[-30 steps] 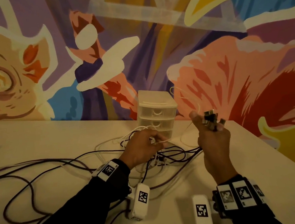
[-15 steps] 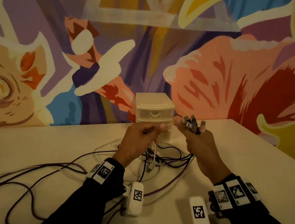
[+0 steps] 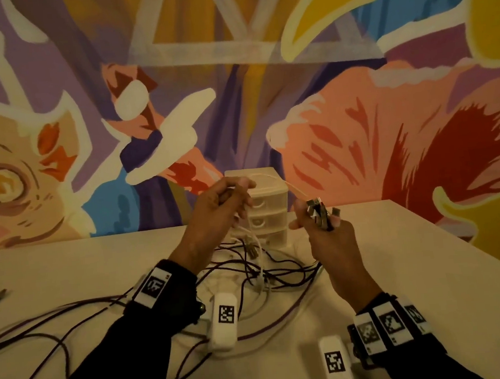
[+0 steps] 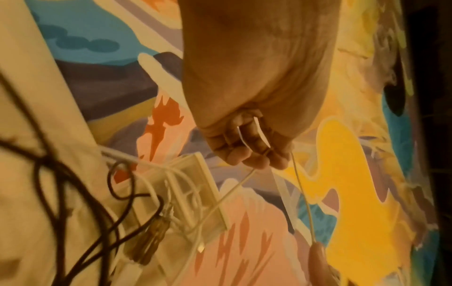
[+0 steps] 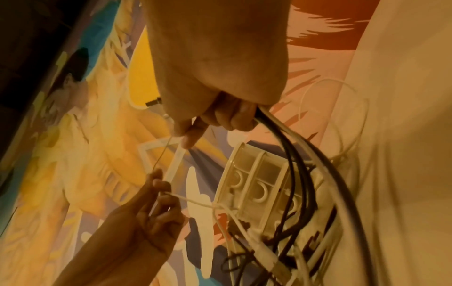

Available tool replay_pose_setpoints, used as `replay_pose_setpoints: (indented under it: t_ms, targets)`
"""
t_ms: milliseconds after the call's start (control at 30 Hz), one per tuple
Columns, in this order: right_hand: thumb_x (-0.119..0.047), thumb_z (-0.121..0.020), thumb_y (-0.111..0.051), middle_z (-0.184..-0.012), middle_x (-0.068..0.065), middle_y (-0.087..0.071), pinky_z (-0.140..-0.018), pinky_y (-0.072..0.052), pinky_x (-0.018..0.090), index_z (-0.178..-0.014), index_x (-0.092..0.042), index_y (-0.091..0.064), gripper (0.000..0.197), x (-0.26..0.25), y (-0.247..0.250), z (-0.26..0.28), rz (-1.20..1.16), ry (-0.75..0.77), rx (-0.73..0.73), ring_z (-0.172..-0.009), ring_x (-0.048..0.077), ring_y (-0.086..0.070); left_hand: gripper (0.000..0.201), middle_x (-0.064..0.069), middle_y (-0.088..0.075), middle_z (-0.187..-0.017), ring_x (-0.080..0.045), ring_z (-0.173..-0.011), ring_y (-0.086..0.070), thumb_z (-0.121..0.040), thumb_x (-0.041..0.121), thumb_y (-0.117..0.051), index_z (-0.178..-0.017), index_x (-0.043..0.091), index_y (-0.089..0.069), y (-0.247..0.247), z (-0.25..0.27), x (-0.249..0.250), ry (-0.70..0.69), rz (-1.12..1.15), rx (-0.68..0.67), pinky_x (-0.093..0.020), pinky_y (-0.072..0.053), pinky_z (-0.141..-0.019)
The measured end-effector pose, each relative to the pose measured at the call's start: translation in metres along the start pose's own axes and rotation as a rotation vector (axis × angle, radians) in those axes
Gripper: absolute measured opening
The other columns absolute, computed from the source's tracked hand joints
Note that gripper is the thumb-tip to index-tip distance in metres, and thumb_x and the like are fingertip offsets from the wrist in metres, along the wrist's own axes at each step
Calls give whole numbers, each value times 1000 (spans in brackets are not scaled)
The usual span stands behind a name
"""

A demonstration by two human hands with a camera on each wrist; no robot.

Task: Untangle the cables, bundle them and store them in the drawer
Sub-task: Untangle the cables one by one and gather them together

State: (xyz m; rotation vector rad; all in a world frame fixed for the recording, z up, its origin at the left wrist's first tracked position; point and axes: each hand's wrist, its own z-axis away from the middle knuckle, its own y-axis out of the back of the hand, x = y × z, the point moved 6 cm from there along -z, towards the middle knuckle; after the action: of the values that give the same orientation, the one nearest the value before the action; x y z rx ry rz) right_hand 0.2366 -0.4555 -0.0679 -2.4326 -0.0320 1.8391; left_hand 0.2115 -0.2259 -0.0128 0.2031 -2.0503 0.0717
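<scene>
A tangle of dark and white cables (image 3: 267, 273) lies on the pale table in front of a small white three-drawer unit (image 3: 263, 206), all drawers closed. My left hand (image 3: 229, 203) is raised in front of the unit and pinches a thin white cable (image 4: 238, 185) that arcs over to my right hand. My right hand (image 3: 323, 222) grips a bunch of cable ends, their metal plugs (image 3: 319, 212) sticking up from the fist. In the right wrist view the dark and white cables (image 5: 293, 154) hang from that fist down into the tangle.
Long dark cables (image 3: 44, 331) loop across the table's left half, with a loose plug (image 3: 1, 294) near the left edge. The table's right edge (image 3: 472, 249) runs diagonally. A painted mural wall (image 3: 354, 91) stands directly behind the drawer unit.
My left hand has lifted from the tangle up in front of the drawer unit, drawing the white cable with it. My right hand has come lower and closer to the left one.
</scene>
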Motion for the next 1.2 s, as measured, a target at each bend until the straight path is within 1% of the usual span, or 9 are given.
replay_pose_setpoints:
  t_ms: [200,400,500,667,867,1000,1067,1133,1200]
  targets:
    - [-24,-96,-78,-63,4,-44,-47,-24,30,-66,-19,-61,35,3,31,-13,-333,-47,256,-43,10,-29,19,-4,-70,-99,-14,-86,-70,-110,32,-51,-117,19,-63,46,-3,24,111,489,40,-25,-63,-76]
    - [-36,-91,-85,-48,-13,-54,-49,-37,18,-79,-17,-76,25,-8,-12,7,4,29,-153,-42,1,-46,21,-5,-74,-98,-14,-86,-75,-113,27,-46,-119,14,-62,46,16,31,176,401,-7,-28,-65,-75]
    - [-36,-81,-94,-79,-12,-81,-68,-52,15,-95,-24,-85,21,-9,-42,18,114,126,-333,-75,-2,-74,20,-7,-77,-97,-17,-84,-77,-112,25,-50,-118,10,-61,24,19,40,147,291,-57,-29,-65,-76]
    - [-42,-79,-93,-94,-13,-83,-80,-53,17,-104,-27,-86,30,2,-49,20,153,124,-345,-91,1,-76,19,-8,-80,-97,-16,-81,-79,-111,21,-53,-114,7,-66,-2,18,53,174,319,-68,-24,-65,-72]
    - [-28,-88,-89,-84,-1,-82,-71,-53,18,-97,-19,-84,14,-10,-32,16,-28,114,-159,-76,9,-74,34,-8,-81,-100,-13,-84,-78,-112,24,-52,-97,11,-79,-4,8,59,133,406,15,-23,-64,-74]
    - [-30,-90,-87,-62,-13,-69,-64,-47,15,-96,-24,-82,10,-16,-24,16,-59,82,-140,-58,-3,-58,27,2,-78,-123,-14,-107,-76,-107,39,-61,-122,21,-74,-1,15,53,95,-16,-98,-32,-65,-88]
    - [-28,-92,-85,-49,-19,-52,-59,-41,20,-100,-24,-80,10,-17,-20,17,-73,65,-113,-47,-1,-46,51,15,-70,-130,-4,-115,-70,-90,54,-76,-135,32,-63,-2,28,24,118,-391,-280,-26,-60,-88]
    - [-28,-93,-84,-45,-20,-44,-59,-35,24,-101,-18,-80,14,-15,-17,14,-62,38,-91,-43,1,-40,58,22,-68,-126,4,-112,-65,-81,56,-87,-133,43,-63,0,41,-8,126,-682,-429,-19,-55,-88]
    - [-29,-93,-84,-44,-19,-42,-59,-33,25,-97,-13,-78,17,-13,-15,14,-61,3,-95,-42,2,-39,38,14,-75,-113,-3,-97,-71,-88,42,-87,-122,38,-72,11,39,-23,95,-717,-369,-24,-58,-85]
